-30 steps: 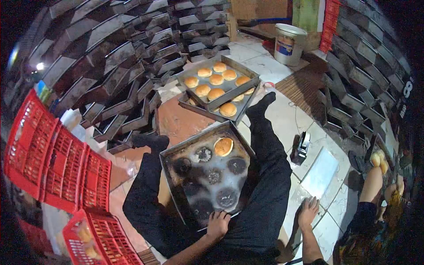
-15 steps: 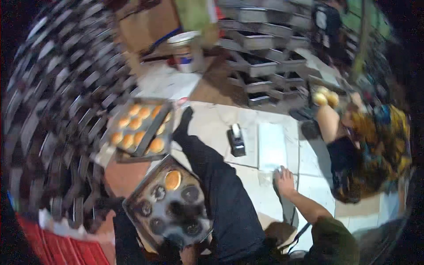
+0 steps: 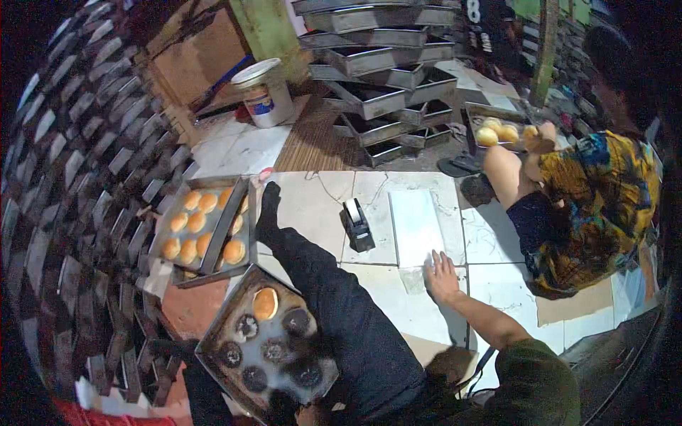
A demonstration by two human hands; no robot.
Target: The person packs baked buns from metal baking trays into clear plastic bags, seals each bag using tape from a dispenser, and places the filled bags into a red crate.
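Note:
On the tiled floor, my right hand rests with its fingers apart at the near end of a flat stack of white sheets, which look like plastic bags. My left hand shows only as a patch of skin at the bottom edge, by the near side of a dark metal baking tray; its fingers are hidden in shadow. One golden bun lies on this tray among several round dark marks. Left of the stack stands a black tape dispenser with a pale roll.
Trays of buns lie at the left, beyond my outstretched leg. Stacked metal pans rise at the back and along the left. A white bucket stands behind. At the right a seated person handles buns in another tray.
The view has steadied and shifted, so most things sit further left. My right hand stays at the stack's near end, its fingers now more spread. The seated person's hand now reaches a bun.

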